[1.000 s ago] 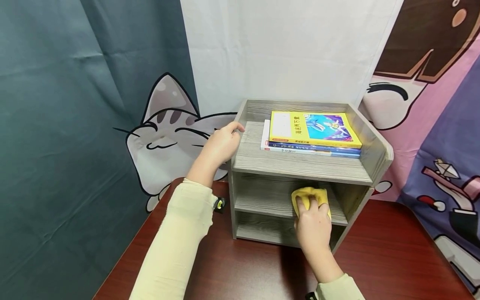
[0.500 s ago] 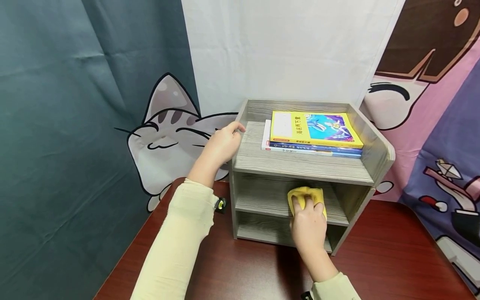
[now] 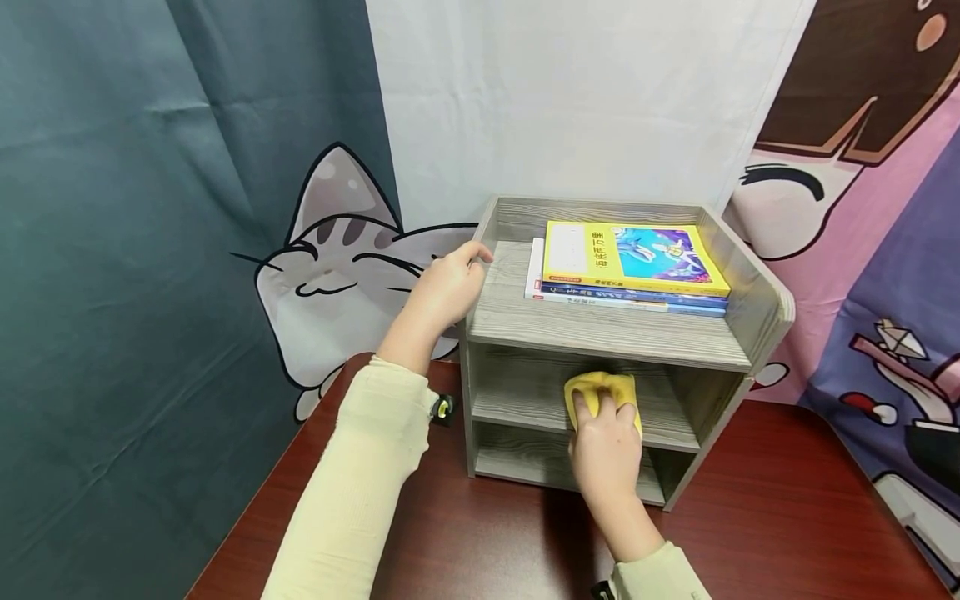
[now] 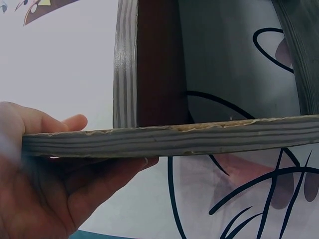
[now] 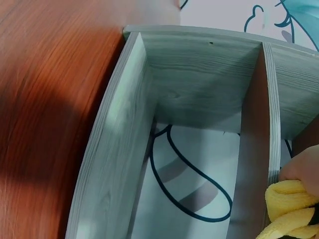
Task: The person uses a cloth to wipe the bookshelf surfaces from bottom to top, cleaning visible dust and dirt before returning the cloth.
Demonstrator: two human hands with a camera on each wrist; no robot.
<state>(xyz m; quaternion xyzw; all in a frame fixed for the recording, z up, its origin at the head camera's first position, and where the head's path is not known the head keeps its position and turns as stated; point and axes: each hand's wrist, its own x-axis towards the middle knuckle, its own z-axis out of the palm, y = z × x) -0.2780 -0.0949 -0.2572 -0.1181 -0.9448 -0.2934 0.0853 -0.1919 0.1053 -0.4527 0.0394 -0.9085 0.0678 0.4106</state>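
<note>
A grey wood-grain desktop shelf (image 3: 540, 333) stands on the table. My left hand (image 3: 446, 287) grips its left side panel; in the left wrist view the thumb lies on one face of the panel edge (image 4: 174, 143) and the fingers on the other. My right hand (image 3: 609, 458) holds a bunched yellow cloth (image 3: 621, 387) on the middle shelf board, fingers pressing into it near the front edge. In the right wrist view, part of the cloth (image 5: 286, 201) and hand (image 5: 305, 169) show at the right, beside the board's edge.
Several books lie stacked on the top board, a yellow book (image 3: 585, 250) uppermost. The lowest compartment (image 3: 517, 454) sits below the cloth. A dark red wooden table (image 3: 465, 533) extends around the shelf. Curtains with cartoon prints (image 3: 322, 333) hang close behind.
My right hand and the yellow cloth have slid left along the middle board. The left hand keeps its grip on the side panel.
</note>
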